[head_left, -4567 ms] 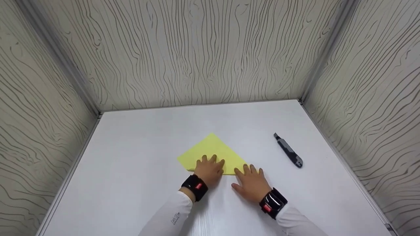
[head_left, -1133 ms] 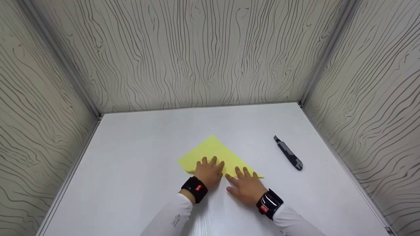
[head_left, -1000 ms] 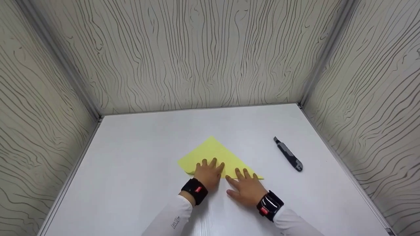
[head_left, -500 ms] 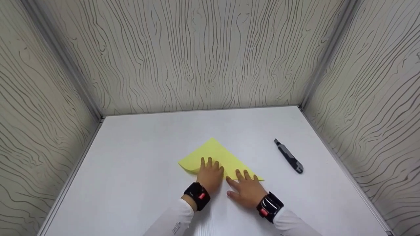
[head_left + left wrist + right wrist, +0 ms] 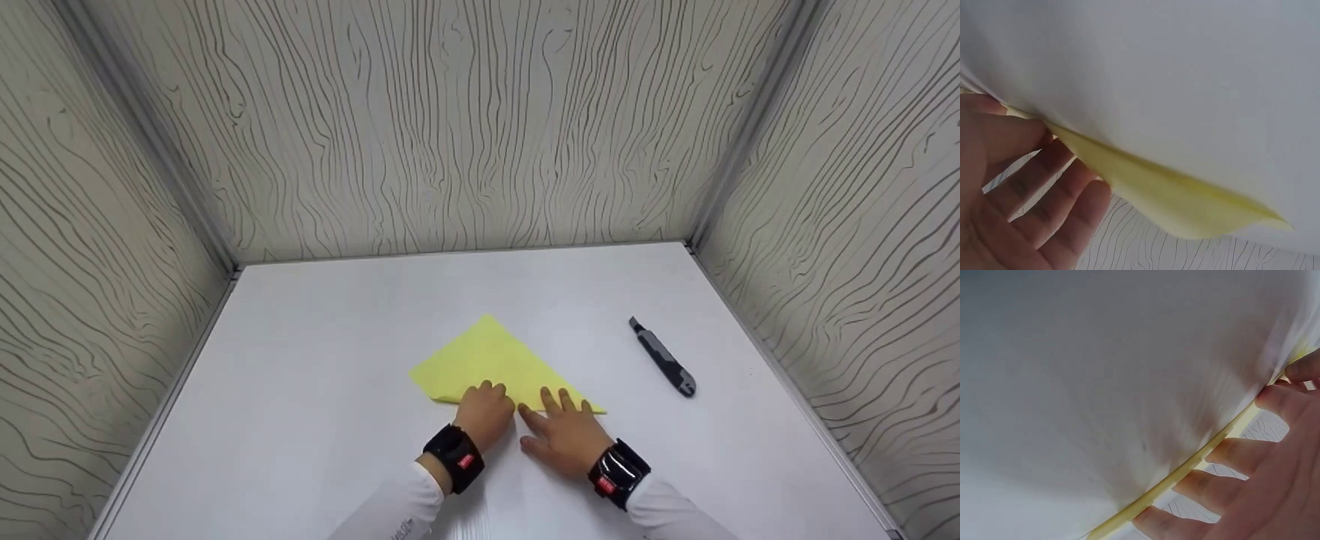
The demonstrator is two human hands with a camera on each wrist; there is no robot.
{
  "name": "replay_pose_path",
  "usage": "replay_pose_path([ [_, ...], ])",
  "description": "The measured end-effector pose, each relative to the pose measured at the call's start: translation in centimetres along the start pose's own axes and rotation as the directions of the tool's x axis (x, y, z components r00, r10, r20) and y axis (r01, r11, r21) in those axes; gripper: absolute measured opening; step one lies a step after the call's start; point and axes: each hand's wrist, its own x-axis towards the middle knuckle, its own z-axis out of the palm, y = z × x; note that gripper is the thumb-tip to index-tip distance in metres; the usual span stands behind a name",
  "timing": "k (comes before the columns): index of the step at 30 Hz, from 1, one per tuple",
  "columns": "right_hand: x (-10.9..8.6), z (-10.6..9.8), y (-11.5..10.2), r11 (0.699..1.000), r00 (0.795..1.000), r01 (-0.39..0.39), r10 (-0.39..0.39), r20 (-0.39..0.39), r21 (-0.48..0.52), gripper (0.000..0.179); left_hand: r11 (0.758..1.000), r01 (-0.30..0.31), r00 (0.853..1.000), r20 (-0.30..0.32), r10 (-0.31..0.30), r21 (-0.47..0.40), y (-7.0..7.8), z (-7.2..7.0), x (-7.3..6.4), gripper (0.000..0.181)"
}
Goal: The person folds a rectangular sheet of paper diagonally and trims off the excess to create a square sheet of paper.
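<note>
A yellow sheet of paper [image 5: 491,352], folded to a point at the far side, lies on the white table. My left hand [image 5: 486,414] is at the middle of its near folded edge, fingers curled. In the left wrist view, the thumb and fingertips of that left hand [image 5: 1044,185] pinch the edge, and the paper's left part [image 5: 1174,202] bulges off the table. My right hand [image 5: 566,439] rests with spread, straight fingers on the right part of the near edge. The right wrist view shows the fingertips of the right hand [image 5: 1264,467] along the thin folded edge [image 5: 1185,469].
A black and grey utility knife [image 5: 663,357] lies on the table to the right of the paper, its blade end pointing away. The white table [image 5: 322,360] is bounded by wood-patterned panels [image 5: 465,135] at the back and both sides.
My left hand has drawn back from the paper's middle to its near edge, its spread fingers now curled. Earlier, my right hand shifted slightly left along the edge, then stayed there.
</note>
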Motion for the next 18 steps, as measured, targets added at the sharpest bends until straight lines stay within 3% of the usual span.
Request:
replay_pose_path([
  [5,-0.1,-0.4,-0.1,1.0,1.0,0.007,-0.007,0.011,0.0,0.063,0.994,0.02,1.0,0.016,-0.018,-0.108,0.1,-0.1,-0.8,0.012],
  [10,0.0,-0.6,-0.2,1.0,1.0,0.0,0.001,0.029,-0.018,0.063,0.976,0.029,0.998,0.055,-0.017,-0.216,-0.1,-0.3,-1.7,0.025],
  [18,0.0,-0.8,0.0,1.0,0.999,-0.004,0.005,0.036,-0.017,0.061,0.965,0.027,0.995,0.096,-0.002,-0.26,-0.7,0.1,-2.6,0.054],
])
